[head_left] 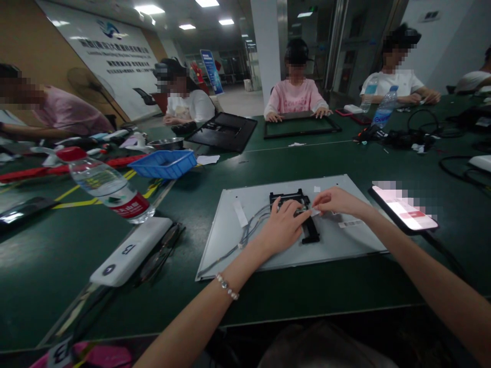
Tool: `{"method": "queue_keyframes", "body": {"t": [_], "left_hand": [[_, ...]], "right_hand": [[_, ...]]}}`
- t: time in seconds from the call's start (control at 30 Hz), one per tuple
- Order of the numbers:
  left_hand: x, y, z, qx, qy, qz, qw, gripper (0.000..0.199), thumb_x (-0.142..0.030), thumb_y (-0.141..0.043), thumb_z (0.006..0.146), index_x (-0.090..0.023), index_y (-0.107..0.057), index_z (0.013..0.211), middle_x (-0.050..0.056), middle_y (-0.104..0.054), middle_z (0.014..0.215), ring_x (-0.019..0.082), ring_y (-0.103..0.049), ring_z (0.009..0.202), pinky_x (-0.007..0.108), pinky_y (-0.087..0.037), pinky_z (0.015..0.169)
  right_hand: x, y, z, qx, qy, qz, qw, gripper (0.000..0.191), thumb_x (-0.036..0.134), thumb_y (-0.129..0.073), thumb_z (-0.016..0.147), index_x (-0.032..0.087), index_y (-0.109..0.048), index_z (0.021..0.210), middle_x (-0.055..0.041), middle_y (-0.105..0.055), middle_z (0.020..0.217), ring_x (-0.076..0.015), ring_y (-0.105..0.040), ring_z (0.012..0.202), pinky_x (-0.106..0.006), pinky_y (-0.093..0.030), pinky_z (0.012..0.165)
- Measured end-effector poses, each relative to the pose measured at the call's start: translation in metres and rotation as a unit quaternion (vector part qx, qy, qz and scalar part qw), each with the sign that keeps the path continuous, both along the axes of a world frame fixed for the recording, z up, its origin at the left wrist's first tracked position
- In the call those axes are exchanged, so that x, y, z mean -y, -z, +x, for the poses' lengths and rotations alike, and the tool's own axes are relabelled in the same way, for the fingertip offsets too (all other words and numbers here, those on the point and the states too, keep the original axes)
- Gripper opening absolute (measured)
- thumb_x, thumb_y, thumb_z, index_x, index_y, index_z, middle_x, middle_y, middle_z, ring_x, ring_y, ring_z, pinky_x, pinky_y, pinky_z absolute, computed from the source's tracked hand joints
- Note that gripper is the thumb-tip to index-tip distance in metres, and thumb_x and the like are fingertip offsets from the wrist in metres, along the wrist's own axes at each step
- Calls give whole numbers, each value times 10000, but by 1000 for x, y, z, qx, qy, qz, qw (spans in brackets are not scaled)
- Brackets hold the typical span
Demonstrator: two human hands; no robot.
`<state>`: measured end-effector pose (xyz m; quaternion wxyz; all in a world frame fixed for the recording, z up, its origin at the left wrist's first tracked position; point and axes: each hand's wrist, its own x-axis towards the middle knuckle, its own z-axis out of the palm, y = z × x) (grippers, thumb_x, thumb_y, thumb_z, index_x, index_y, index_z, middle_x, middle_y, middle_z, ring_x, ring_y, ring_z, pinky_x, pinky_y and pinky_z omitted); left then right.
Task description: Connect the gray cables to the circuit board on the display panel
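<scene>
A flat pale panel (218, 235), like the back of a display, lies in front of me. On it rests a black plastic bracket (311, 232), partly covered by my hands. My left hand (282, 227) lies over the bracket with fingers spread, its thumb pointing toward my right hand. My right hand (334, 201) is pinched on a small white piece of tape (315, 211) at the bracket's right side. Grey cables (245, 236) run from under my left hand to the panel's lower left. A white strip (240, 212) sits on the panel's left part.
Left of the panel are a white power bank (130, 253), glasses (161, 250), a water bottle (111, 186) and a blue tray (164, 163). A lit phone (404, 207) lies to the right. Across the table, a person in pink (295, 97) touches a black frame (303, 134).
</scene>
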<state>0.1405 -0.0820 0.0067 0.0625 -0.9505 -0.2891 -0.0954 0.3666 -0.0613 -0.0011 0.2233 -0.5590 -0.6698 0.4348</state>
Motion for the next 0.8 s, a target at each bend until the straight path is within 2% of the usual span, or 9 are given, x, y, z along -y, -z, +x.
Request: {"method": "queue_keyframes", "body": {"t": [0.13, 0.23, 0.37, 0.53, 0.6, 0.7, 0.8], "left_hand": [[0, 2, 1, -11, 6, 1, 1000, 455, -203, -450, 863, -278, -434, 1312, 64, -473, 1201, 247, -396, 1201, 538, -187, 1097], [0, 2, 2, -13, 7, -1, 1000, 470, -195, -455, 853, -279, -430, 1315, 66, -472, 1201, 248, -392, 1196, 528, -195, 1094], [0, 1, 3, -15, 9, -7, 1000, 457, -193, -459, 848, -271, -445, 1298, 69, -469, 1209, 249, -384, 1197, 510, -217, 1086], [-1, 0, 2, -11, 16, -12, 1000, 430, -178, -449, 850, -255, -468, 1272, 73, -468, 1199, 245, -390, 1188, 477, -246, 1076], [-1, -1, 2, -8, 20, -16, 1000, 428, -179, -447, 854, -250, -467, 1275, 75, -464, 1200, 242, -397, 1179, 456, -274, 1061], [-2, -1, 1, -5, 23, -23, 999, 428, -183, -449, 858, -247, -462, 1281, 76, -455, 1212, 243, -406, 1169, 436, -316, 1030], [-1, -2, 0, -3, 25, -24, 999, 423, -182, -445, 863, -244, -464, 1280, 75, -453, 1220, 243, -413, 1167, 425, -334, 1016]], "right_hand": [[1, 4, -5, 10, 1, 11, 1000, 148, 239, -613, 727, 153, -671, 832, -66, -705, 716, -171, -663, 661, -231, -454, 507], [2, 6, -7, 2, -7, 26, 1000, 157, 239, -610, 725, 155, -671, 842, -67, -707, 780, -163, -663, 641, -235, -473, 515], [3, 5, -6, 71, -24, 105, 992, 152, 229, -615, 715, 178, -690, 837, -40, -708, 830, -136, -636, 589, -252, -470, 556], [0, 5, -1, 139, -46, 174, 974, 110, 232, -622, 720, 208, -703, 790, -17, -705, 798, -162, -635, 715, -270, -459, 649], [-3, 8, 4, 143, -24, 193, 970, 117, 239, -601, 745, 209, -703, 797, -20, -702, 805, -166, -630, 725, -280, -460, 669], [-9, 14, 12, 148, 60, 248, 955, 173, 265, -573, 789, 196, -697, 887, -51, -696, 886, -180, -628, 756, -305, -468, 707], [-17, 23, 21, 176, 83, 300, 934, 249, 298, -566, 820, 192, -675, 1017, -89, -665, 1040, -220, -614, 915, -336, -465, 785]]}}
